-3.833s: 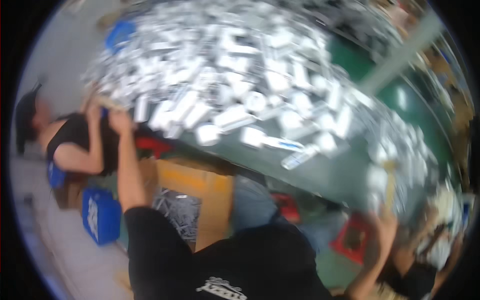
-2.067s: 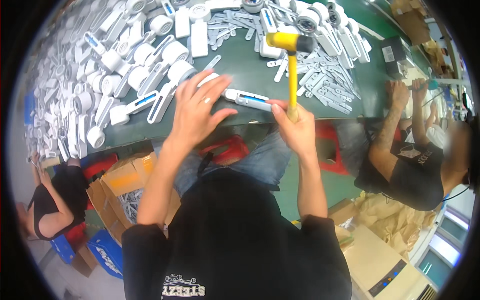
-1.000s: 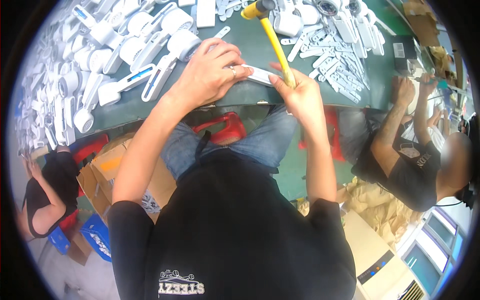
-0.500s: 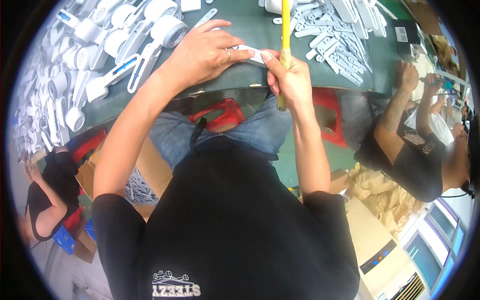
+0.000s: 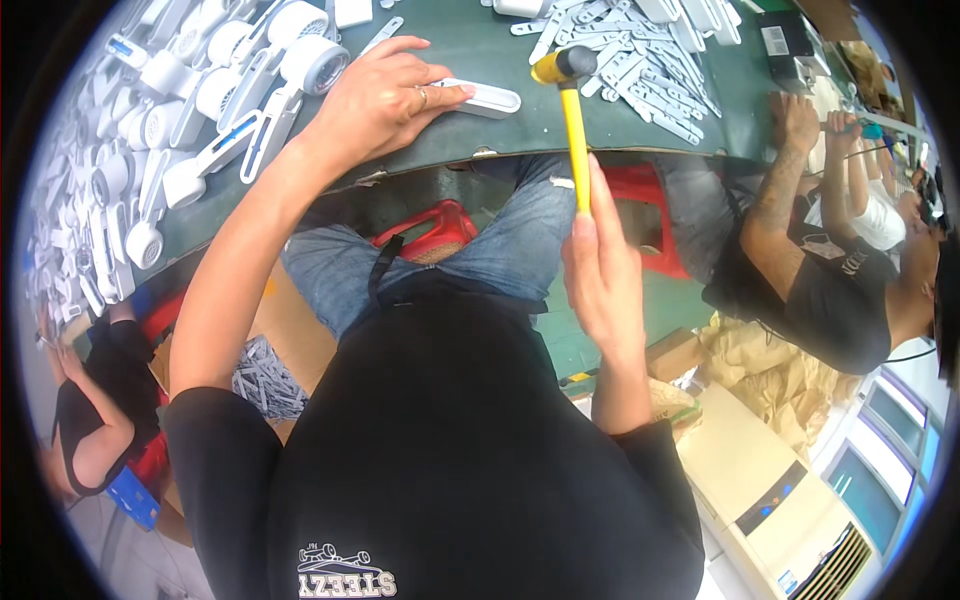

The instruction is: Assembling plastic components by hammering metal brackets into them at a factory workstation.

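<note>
Here, the right hand holds a hammer; the shirt bears lettering.

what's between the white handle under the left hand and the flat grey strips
The head view shows the black-and-yellow hammer head between handle and strips, against green tabletop.

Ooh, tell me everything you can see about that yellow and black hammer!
The hammer has a long, thin yellow handle and a short, chunky head. One end of the head is yellow, the other black; the handle looks like smooth plastic or painted, but I can't be sure. It points away from the person, leaning slightly left, with its head showing against the green table. The right hand grips the handle low down, hiding its bottom end. Nothing else clearly touches it.
</note>
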A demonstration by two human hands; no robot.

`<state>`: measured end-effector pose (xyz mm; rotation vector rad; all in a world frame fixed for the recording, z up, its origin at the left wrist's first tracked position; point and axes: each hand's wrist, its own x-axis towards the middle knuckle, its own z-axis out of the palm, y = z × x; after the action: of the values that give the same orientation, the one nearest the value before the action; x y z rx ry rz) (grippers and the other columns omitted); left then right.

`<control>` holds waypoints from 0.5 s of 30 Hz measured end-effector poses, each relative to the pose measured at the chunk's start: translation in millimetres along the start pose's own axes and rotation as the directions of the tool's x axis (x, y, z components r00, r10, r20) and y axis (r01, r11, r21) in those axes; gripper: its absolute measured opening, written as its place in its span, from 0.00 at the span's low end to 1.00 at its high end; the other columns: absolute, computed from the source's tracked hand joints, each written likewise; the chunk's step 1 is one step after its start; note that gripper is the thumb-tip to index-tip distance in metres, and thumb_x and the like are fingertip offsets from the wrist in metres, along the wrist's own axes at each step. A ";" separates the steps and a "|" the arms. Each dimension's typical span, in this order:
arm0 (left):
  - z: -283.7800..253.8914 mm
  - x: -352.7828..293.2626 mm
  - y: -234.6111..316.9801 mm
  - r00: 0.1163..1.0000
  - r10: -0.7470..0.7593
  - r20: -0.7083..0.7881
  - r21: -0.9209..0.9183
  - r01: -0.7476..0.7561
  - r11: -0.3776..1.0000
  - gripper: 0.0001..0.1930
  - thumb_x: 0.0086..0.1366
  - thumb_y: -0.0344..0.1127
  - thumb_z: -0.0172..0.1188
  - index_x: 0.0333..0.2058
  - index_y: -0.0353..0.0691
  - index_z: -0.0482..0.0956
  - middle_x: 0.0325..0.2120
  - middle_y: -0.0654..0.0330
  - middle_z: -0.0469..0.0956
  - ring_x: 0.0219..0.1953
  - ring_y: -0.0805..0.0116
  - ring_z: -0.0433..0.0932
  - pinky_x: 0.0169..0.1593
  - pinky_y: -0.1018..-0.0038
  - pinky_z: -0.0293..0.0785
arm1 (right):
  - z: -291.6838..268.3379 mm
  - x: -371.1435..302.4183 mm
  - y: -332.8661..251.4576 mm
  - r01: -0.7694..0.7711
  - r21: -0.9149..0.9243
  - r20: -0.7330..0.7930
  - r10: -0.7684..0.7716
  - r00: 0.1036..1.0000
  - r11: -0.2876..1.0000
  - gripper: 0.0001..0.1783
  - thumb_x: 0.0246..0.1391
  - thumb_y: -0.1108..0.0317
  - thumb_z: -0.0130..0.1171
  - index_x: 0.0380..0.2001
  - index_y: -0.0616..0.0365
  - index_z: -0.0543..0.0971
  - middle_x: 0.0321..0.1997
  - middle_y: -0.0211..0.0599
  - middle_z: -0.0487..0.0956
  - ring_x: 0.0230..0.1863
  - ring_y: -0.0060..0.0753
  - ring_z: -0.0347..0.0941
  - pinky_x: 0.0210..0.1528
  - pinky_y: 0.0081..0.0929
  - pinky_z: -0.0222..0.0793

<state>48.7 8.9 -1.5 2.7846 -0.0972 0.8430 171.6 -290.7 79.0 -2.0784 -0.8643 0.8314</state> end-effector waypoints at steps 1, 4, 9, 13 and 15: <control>1.1 0.6 0.6 1.000 -0.003 0.003 -0.007 0.003 1.000 0.12 0.63 0.31 0.73 0.46 0.48 0.92 0.37 0.59 0.88 0.39 0.63 0.86 0.64 0.58 0.78 | 2.8 -8.0 4.1 0.037 -0.020 -0.015 -0.037 0.999 0.999 0.31 0.80 0.60 0.44 0.81 0.49 0.58 0.39 0.55 0.85 0.34 0.46 0.85 0.41 0.38 0.77; 1.3 1.9 -0.5 0.999 0.004 -0.033 -0.009 -0.004 1.000 0.12 0.63 0.31 0.73 0.46 0.47 0.92 0.37 0.59 0.88 0.39 0.63 0.86 0.64 0.58 0.78 | 13.1 -9.7 8.6 0.081 -0.016 -0.073 -0.082 0.994 0.997 0.32 0.76 0.61 0.53 0.78 0.50 0.63 0.47 0.59 0.86 0.41 0.50 0.88 0.45 0.37 0.79; 1.3 2.4 1.3 1.000 -0.014 -0.013 -0.053 0.014 0.998 0.13 0.63 0.31 0.73 0.46 0.48 0.92 0.37 0.60 0.88 0.39 0.63 0.86 0.64 0.57 0.78 | 31.1 72.7 9.8 0.194 0.260 -0.215 -0.139 0.967 0.946 0.27 0.61 0.72 0.73 0.63 0.64 0.80 0.49 0.31 0.79 0.25 0.14 0.73 0.24 0.17 0.65; 2.9 -0.4 4.4 0.999 -0.034 -0.013 -0.044 0.033 0.998 0.13 0.62 0.31 0.74 0.46 0.50 0.92 0.37 0.62 0.88 0.39 0.65 0.86 0.65 0.58 0.77 | 53.5 121.3 22.5 0.139 0.425 -0.091 -0.111 0.990 0.895 0.21 0.60 0.72 0.73 0.55 0.63 0.84 0.53 0.35 0.84 0.25 0.18 0.78 0.27 0.22 0.75; 3.3 -3.5 2.7 0.999 -0.048 -0.009 -0.051 0.048 0.998 0.14 0.62 0.32 0.74 0.46 0.52 0.92 0.37 0.63 0.88 0.39 0.66 0.86 0.66 0.59 0.77 | 53.9 127.3 21.8 -0.018 0.343 -0.017 0.025 1.000 0.939 0.20 0.59 0.71 0.73 0.54 0.62 0.84 0.38 0.31 0.87 0.24 0.17 0.76 0.26 0.23 0.74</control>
<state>47.3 5.6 -5.5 2.7242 -0.0488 0.8307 209.2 -183.2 -2.4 -1.7889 -0.6339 0.9004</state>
